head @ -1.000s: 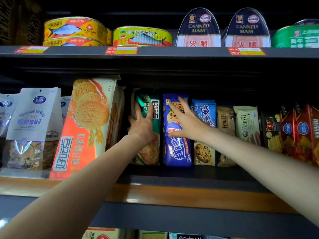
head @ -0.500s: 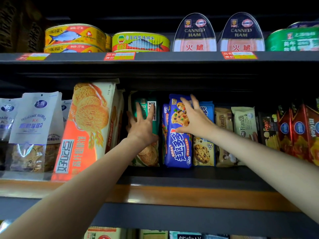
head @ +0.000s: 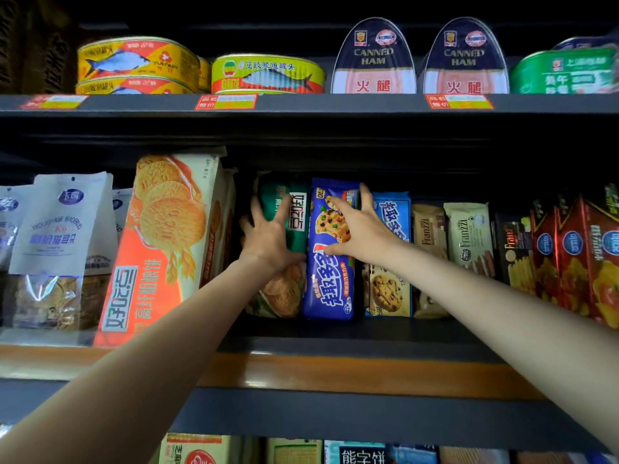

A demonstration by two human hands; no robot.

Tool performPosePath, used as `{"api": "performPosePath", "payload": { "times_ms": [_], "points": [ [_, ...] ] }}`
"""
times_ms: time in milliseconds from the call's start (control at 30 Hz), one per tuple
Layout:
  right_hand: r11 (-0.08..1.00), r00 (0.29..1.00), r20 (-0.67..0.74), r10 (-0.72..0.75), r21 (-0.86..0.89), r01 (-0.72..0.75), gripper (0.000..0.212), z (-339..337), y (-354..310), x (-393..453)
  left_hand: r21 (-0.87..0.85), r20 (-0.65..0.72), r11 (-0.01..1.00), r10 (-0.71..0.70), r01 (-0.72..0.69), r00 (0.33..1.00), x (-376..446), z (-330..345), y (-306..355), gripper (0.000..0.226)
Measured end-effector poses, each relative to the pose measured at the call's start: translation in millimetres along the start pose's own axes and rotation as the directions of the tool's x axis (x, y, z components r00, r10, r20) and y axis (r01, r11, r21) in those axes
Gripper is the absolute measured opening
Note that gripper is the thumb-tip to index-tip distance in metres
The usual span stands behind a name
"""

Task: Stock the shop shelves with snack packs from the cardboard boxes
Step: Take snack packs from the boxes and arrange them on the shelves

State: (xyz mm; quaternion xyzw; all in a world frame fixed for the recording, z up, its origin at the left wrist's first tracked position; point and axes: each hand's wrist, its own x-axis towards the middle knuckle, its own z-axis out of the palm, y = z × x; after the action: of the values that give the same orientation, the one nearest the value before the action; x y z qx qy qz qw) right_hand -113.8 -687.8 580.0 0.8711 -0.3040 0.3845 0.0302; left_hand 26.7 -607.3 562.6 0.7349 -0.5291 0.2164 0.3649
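A dark blue chocolate-chip cookie pack (head: 330,289) stands upright on the middle shelf (head: 335,373). My right hand (head: 358,229) presses on its upper front with fingers spread and straight, the thumb lying across the pack. To its left stands a green biscuit pack (head: 284,296). My left hand (head: 268,236) lies flat on that pack, fingers spread over its upper half. Both arms reach up from below. No cardboard box is in view.
A tall orange biscuit bag (head: 160,236) leans left of the green pack, and white pouches (head: 57,229) stand further left. Right of the blue pack are a light blue cookie pack (head: 388,289), Franzzi packs (head: 469,236) and red packs (head: 576,256). Fish tins (head: 268,73) and canned ham (head: 373,61) fill the upper shelf.
My right hand has shifted on the blue pack's front and the pack now stands straighter against the green one. My left hand has stayed on the green pack.
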Motion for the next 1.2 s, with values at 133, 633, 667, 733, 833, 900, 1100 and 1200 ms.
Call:
{"api": "performPosePath", "payload": {
  "times_ms": [133, 633, 667, 733, 833, 900, 1100, 1200],
  "points": [
    [0.998, 0.999, 0.007, 0.040, 0.049, -0.041, 0.097, 0, 3, -2, 0.071, 0.020, 0.996, 0.053, -0.055, 0.998, 1, 2, 0, 0.103],
    [1.000, 0.999, 0.045, 0.018, 0.009, -0.018, 0.099, 6, -5, -2, 0.159, 0.058, 0.987, -0.031, 0.021, 0.998, -7, 7, 6, 0.102],
    [0.999, 0.999, 0.041, 0.021, 0.049, -0.023, 0.098, 6, -5, -4, 0.159, 0.058, 0.987, -0.028, 0.019, 0.998, -8, 6, 6, 0.101],
    [0.992, 0.999, 0.040, 0.024, 0.127, -0.028, 0.097, 2, -4, -7, 0.141, 0.062, 0.990, -0.023, 0.014, 0.998, -8, 4, 5, 0.100],
    [0.981, 0.999, 0.039, 0.029, 0.190, -0.036, 0.097, -1, -3, -10, 0.107, 0.073, 0.994, -0.022, 0.014, 0.997, -10, 3, 5, 0.099],
    [0.978, 0.999, 0.027, 0.030, 0.204, -0.035, 0.098, 1, -4, -10, 0.106, 0.070, 0.994, -0.013, 0.006, 0.997, -11, 3, 6, 0.099],
    [0.975, 0.996, -0.067, 0.052, 0.221, -0.036, 0.104, 5, -3, -5, 0.103, 0.069, 0.995, -0.003, -0.004, 0.998, -11, 2, 5, 0.097],
    [0.973, 0.991, -0.120, 0.064, 0.228, -0.035, 0.101, 5, -3, -4, 0.085, 0.073, 0.996, -0.008, 0.001, 0.997, -11, 2, 5, 0.096]
  ]
}}
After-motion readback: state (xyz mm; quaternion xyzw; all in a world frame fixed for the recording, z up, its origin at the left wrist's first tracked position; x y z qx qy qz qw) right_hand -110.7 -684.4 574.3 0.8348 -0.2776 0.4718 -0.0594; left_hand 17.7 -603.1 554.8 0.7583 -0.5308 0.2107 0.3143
